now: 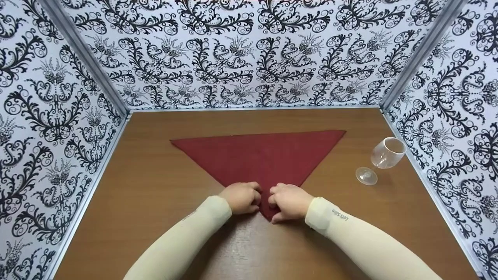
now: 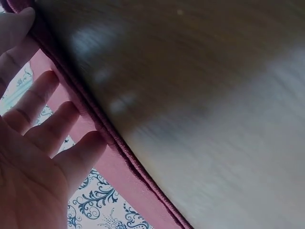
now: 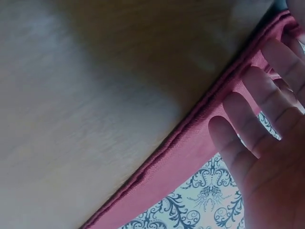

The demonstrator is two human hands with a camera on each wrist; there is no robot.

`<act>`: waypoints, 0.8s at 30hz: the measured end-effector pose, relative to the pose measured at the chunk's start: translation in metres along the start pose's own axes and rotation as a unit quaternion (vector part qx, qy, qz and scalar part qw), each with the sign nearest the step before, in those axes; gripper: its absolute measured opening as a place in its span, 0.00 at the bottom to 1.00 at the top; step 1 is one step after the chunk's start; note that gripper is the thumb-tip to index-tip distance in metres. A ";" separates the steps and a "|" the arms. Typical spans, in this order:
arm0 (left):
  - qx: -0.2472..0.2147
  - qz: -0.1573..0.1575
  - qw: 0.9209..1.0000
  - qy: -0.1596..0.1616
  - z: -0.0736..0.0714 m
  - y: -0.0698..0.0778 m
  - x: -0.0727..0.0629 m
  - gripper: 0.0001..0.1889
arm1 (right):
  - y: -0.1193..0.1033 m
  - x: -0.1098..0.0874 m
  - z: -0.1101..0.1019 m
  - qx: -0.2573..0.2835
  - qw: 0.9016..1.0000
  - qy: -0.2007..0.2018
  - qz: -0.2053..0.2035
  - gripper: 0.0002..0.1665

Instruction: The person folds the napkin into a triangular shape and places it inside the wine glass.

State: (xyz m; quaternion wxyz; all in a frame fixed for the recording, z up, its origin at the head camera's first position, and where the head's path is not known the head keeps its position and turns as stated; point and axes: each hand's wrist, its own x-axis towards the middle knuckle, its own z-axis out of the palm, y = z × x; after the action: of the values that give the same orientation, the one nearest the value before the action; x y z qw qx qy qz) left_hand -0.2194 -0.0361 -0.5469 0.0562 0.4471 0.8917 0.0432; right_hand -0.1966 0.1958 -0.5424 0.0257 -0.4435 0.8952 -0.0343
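Observation:
A dark red cloth napkin (image 1: 256, 155) lies folded into a triangle, its long side at the far end and one corner pointing towards me. At that near corner, my left hand (image 1: 242, 197) holds the left edge between thumb and forefinger. Opposite it, my right hand (image 1: 291, 202) holds the right edge, with the thumb close to the tip. Both wrist views show the layered hem (image 2: 128, 157) running past the other fingertips, which touch the cloth lightly or lie just beside it. The fingers partly hide the corner.
A clear stemmed glass (image 1: 385, 153) stands to the right of the napkin on the brown wooden table (image 1: 155, 186). Walls with a black and white scroll pattern (image 1: 233, 50) enclose the table at the back and both sides.

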 end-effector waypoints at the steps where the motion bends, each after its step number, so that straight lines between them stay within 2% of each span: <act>1: 0.000 -0.001 1.000 0.001 0.000 0.000 0.000 0.05 | 0.000 0.000 0.001 -0.001 1.000 0.004 -0.001 0.19; 6: -0.006 -0.009 1.000 -0.001 -0.002 0.003 -0.001 0.07 | 0.002 0.001 0.001 -0.001 1.000 0.012 -0.004 0.10; 10: -0.019 -0.008 1.000 0.000 -0.002 0.007 0.000 0.12 | 0.002 0.001 -0.001 0.010 1.000 0.009 -0.001 0.10; 13: -0.027 -0.003 1.000 0.014 -0.001 0.009 0.000 0.14 | 0.003 0.001 -0.002 0.025 1.000 0.012 0.006 0.10; 17: -0.032 -0.003 0.999 0.028 0.001 0.009 0.000 0.13 | 0.004 0.001 -0.001 0.051 0.998 0.023 0.012 0.08; 24: -0.054 -0.032 0.997 0.034 0.002 0.014 0.002 0.09 | 0.005 0.001 0.001 0.080 0.996 0.032 0.024 0.08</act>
State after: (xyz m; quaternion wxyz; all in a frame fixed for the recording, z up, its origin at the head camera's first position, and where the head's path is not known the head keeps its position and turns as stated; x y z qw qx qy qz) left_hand -0.2092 -0.0260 -0.5474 0.0516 0.4126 0.9034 0.1043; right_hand -0.2006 0.1982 -0.5438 0.0334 -0.4170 0.9004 -0.1193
